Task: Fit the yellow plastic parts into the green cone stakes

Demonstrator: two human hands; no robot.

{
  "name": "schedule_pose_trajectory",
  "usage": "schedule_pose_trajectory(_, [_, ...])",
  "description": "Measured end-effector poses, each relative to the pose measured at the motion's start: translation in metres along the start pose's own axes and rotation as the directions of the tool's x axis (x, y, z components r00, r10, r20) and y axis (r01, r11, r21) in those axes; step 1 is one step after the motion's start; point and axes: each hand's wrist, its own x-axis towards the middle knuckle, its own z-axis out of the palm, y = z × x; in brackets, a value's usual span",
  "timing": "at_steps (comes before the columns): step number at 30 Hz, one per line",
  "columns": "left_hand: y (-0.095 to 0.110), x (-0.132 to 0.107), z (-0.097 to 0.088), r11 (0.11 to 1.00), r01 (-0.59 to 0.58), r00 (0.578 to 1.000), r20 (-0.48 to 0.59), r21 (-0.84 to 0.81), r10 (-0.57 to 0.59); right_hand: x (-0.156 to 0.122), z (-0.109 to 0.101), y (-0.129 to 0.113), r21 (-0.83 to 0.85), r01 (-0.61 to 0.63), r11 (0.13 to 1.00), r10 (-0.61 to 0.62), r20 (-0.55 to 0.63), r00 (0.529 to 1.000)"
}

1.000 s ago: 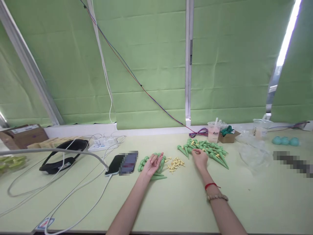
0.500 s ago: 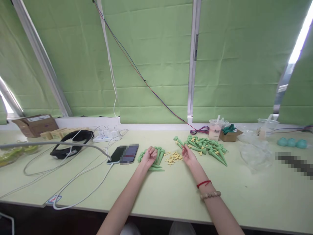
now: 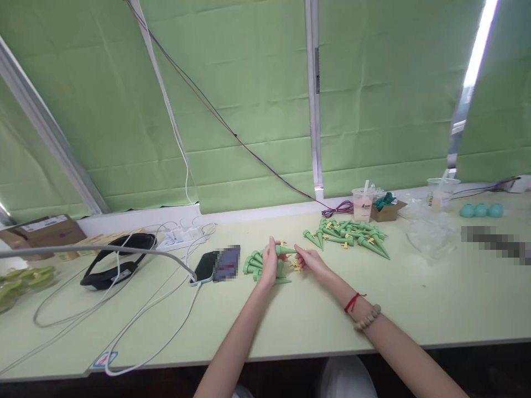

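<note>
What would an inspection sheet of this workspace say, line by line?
Surface: pale green table, no spills seen.
Work items: one green cone held off the table; big cone pile to the right; small cone pile by the left hand; yellow pieces below the held cone.
Clutter: phone, black headset, drink cup, plastic bag.
Hands: left hand and right hand both grip the green cone.
Cables: white cable from the phone; power strip; coloured wires.
Surroundings: green blinds; cardboard box at far left.
</note>
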Motion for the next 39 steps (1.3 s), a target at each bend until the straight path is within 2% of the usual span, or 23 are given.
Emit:
schedule_pose_trajectory(1, [0.0, -0.002, 0.002, 1.0, 0.021, 0.999, -0.027, -0.014, -0.022, 0.0, 0.0, 0.0, -0.002, 0.017, 1.0, -0.017, -0.022, 1.0])
schedule_pose_trajectory(3, [-0.001, -0.007, 0.008, 0.997, 0.033, 0.999, 0.0, -0.069, -0.033, -0.002, 0.0, -0.001, 0.085, 0.002, 0.996, 0.0, -0.024, 1.0])
schedule_pose_trajectory(5, [-0.004, -0.011, 0.013, 0.994, 0.015, 0.999, 0.037, -0.112, -0.011, -0.004, 0.003, 0.0, 0.167, -0.028, 0.986, 0.023, 0.03, 0.999])
schedule_pose_trajectory(6, [-0.005, -0.012, 0.015, 0.996, -0.007, 1.0, 0.011, -0.089, 0.008, -0.005, 0.005, 0.001, 0.161, -0.033, 0.986, 0.023, 0.062, 0.998])
schedule_pose_trajectory(10, [-0.008, -0.01, 0.013, 0.986, -0.102, 0.986, -0.119, 0.133, 0.118, -0.005, 0.011, 0.01, -0.114, 0.058, 0.992, -0.037, 0.181, 0.983])
schedule_pose_trajectory(13, [-0.006, -0.007, 0.008, 0.988, -0.078, 0.988, -0.12, 0.135, 0.095, -0.002, 0.008, 0.016, -0.335, 0.249, 0.909, -0.209, 0.15, 0.966])
schedule_pose_trajectory(15, [-0.004, -0.008, 0.008, 0.993, -0.06, 0.997, -0.036, 0.106, 0.064, 0.0, 0.004, 0.017, -0.412, 0.343, 0.844, -0.337, 0.091, 0.937])
schedule_pose_trajectory(17, [-0.003, -0.011, 0.011, 0.991, -0.022, 0.997, 0.076, 0.133, 0.012, 0.001, 0.001, 0.018, -0.388, 0.361, 0.848, -0.378, 0.037, 0.925])
schedule_pose_trajectory(20, [-0.004, -0.016, 0.016, 0.977, -0.019, 0.968, 0.247, 0.211, -0.035, -0.001, 0.003, 0.016, -0.282, 0.378, 0.882, -0.393, 0.005, 0.92])
schedule_pose_trajectory(23, [-0.008, -0.017, 0.018, 0.963, -0.071, 0.933, 0.36, 0.259, -0.027, -0.003, 0.006, 0.013, -0.218, 0.349, 0.911, -0.368, -0.051, 0.929])
schedule_pose_trajectory(26, [-0.011, -0.016, 0.017, 0.964, -0.071, 0.9, 0.433, 0.257, -0.05, -0.005, 0.007, 0.008, -0.159, 0.25, 0.955, -0.272, -0.128, 0.954])
schedule_pose_trajectory(28, [-0.011, -0.017, 0.017, 0.966, -0.04, 0.885, 0.458, 0.255, -0.084, -0.005, 0.007, 0.006, -0.139, 0.198, 0.97, -0.219, -0.157, 0.963])
schedule_pose_trajectory(29, [-0.01, -0.018, 0.016, 0.967, -0.031, 0.892, 0.444, 0.254, -0.088, -0.006, 0.007, 0.005, -0.152, 0.197, 0.969, -0.222, -0.172, 0.96])
schedule_pose_trajectory(31, [-0.008, -0.019, 0.016, 0.97, -0.026, 0.927, 0.368, 0.242, -0.068, -0.006, 0.007, 0.005, -0.239, 0.258, 0.936, -0.306, -0.194, 0.932])
schedule_pose_trajectory(34, [-0.006, -0.021, 0.016, 0.984, -0.038, 0.963, 0.269, 0.174, -0.01, -0.008, 0.007, 0.007, -0.451, 0.405, 0.795, -0.516, -0.153, 0.843])
schedule_pose_trajectory(36, [-0.006, -0.021, 0.018, 0.993, -0.044, 0.963, 0.271, 0.11, 0.013, -0.009, 0.007, 0.009, -0.554, 0.442, 0.705, -0.596, -0.125, 0.793])
schedule_pose_trajectory(39, [-0.01, -0.02, 0.022, 1.0, 0.01, 0.946, 0.323, -0.002, -0.009, -0.01, 0.005, 0.009, -0.652, 0.42, 0.631, -0.633, -0.121, 0.764])
